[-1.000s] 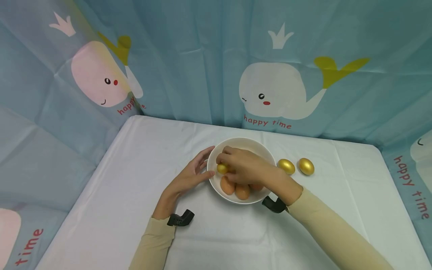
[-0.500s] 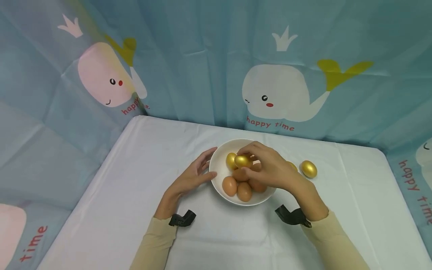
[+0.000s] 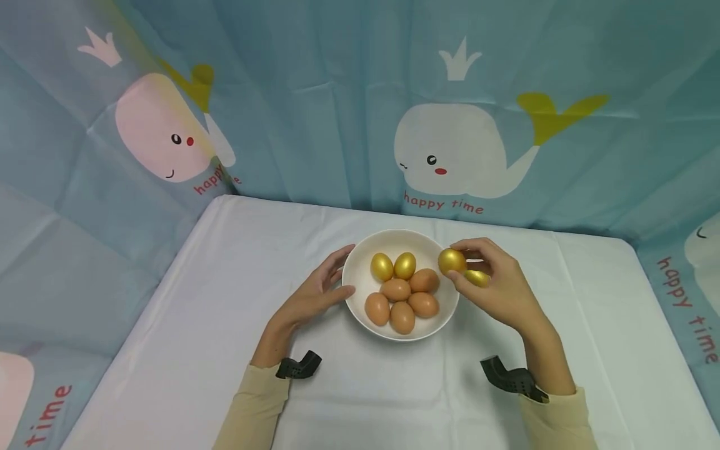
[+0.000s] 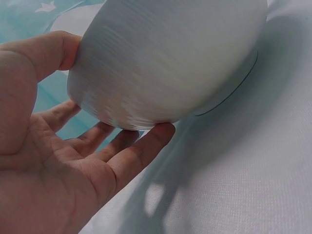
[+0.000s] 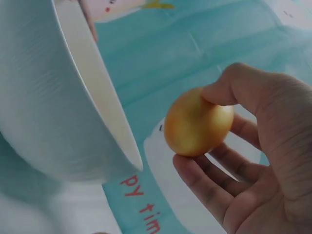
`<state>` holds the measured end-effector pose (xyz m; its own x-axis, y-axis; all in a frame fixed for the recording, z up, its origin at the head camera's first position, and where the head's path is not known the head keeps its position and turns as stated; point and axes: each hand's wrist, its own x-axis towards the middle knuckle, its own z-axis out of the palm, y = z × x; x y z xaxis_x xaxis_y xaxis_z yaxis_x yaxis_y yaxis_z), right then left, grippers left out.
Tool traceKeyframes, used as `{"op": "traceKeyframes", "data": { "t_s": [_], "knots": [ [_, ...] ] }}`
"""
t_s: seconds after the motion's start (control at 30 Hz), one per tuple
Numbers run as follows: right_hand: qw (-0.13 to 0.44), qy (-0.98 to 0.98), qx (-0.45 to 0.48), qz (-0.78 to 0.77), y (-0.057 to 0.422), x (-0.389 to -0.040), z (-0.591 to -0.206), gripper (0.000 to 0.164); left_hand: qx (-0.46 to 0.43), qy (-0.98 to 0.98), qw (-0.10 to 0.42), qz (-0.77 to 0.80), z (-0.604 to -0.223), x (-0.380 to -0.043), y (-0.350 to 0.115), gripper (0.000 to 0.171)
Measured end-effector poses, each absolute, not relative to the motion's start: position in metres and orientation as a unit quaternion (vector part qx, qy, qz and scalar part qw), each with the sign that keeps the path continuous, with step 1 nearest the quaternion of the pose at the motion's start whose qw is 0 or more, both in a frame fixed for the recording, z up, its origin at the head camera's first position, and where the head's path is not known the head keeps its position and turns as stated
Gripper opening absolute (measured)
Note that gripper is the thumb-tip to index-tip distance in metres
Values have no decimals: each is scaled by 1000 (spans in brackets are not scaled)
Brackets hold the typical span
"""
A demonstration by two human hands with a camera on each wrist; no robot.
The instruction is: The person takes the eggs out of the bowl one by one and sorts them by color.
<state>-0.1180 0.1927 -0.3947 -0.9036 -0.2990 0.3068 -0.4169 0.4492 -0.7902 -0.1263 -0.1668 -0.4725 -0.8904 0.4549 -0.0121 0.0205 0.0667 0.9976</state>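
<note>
My left hand (image 3: 315, 294) rests against the left side of a white bowl (image 3: 368, 322), its thumb and spread fingers touching the outer wall; the left wrist view has this hand (image 4: 92, 161) close up. In the bowl lie several brown eggs (image 3: 395, 290) and two golden eggs (image 3: 382, 267). Just at the bowl's right rim, my right hand (image 3: 500, 287) pinches another golden egg (image 3: 452, 261) between thumb and fingertips. The right wrist view shows the held egg (image 5: 195, 124) off the bowl's wall. One more golden egg (image 3: 478, 279) shows on the table, partly hidden by that hand.
A white cloth covers the table (image 3: 360, 400). Blue curtains with whale prints (image 3: 450, 150) hang along its far edge and at both sides. Each wrist wears a black bracket (image 3: 509, 375).
My right hand has moved right with a golden egg, from over the bowl to its right rim. The far-right golden egg no longer shows; the hand covers that spot. My left hand stays put.
</note>
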Motion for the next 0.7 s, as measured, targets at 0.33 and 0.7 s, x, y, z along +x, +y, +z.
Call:
{"op": "traceKeyframes", "data": {
  "t_s": [0.33,0.7],
  "knots": [
    [78,-830,115,540,222,-111,-412,39,150,720,164,657,-473,-123,-175,79],
    [114,-868,6,482,269,-113,-415,44,156,722,170,653,-473,-127,-168,78]
  ]
}}
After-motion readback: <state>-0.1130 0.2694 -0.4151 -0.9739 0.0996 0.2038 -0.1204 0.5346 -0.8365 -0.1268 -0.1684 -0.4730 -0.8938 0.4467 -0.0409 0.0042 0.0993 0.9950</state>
